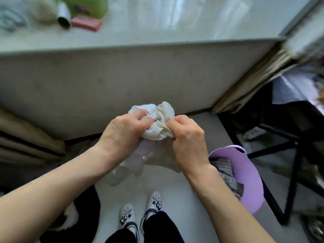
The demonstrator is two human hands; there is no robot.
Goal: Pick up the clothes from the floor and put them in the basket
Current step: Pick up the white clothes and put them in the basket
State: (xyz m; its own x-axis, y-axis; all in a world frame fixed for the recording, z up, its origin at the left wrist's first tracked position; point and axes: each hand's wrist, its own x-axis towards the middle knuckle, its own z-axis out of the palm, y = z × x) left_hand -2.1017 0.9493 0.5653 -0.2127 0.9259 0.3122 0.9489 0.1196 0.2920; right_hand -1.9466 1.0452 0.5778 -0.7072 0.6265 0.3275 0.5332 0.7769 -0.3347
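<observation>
Garment (164,111) at frame centre, clear of the floor, gripped by left hand (122,132) and right hand (188,137), fingers curled tight into the fabric. Bunching it probably keeps loose ends from trailing. Its lower part hangs beneath. Basket (249,181), lower right, holds a patterned cloth (224,169).

Crumpled soft white cloth garment (158,120), matt, smooth lilac plastic basket (249,176) holding checked woven fabric (226,171), glossy pale floor tiles (175,183), matt grey ledge wall (122,81), white rubbery clogs (140,211), black metal frame (294,172).
</observation>
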